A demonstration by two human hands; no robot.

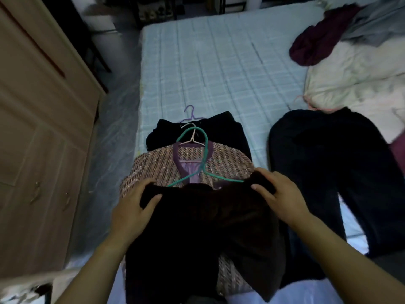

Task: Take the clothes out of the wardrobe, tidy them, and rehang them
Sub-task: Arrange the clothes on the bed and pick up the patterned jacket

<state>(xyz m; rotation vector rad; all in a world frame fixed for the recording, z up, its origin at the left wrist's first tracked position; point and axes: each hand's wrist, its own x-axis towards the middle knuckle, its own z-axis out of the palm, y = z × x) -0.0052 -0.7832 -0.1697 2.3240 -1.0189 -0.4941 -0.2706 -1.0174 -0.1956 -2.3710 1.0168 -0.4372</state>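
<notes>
A dark brown garment (203, 227) lies closest in the head view, spread flat over a pink tweed jacket (157, 163) at the near end of the bed (219, 62). The left hand (131, 209) grips its left shoulder, fingers (145, 184) curled over the edge and thumb on top. The right hand (285, 198) holds the right shoulder the same way. A green hanger (206, 148) lies on the jacket, its two arms running toward the brown garment's neck opening, between the hands. Beyond the jacket sits a black garment (228, 132) with a purple hanger (191, 115) at its top. Dark trousers (328, 161) lie to the right, apart from the pile. A white duvet (355, 80) and a maroon garment (311, 44) are bunched at the far right. A wooden wardrobe (43, 128) stands to the left.
</notes>
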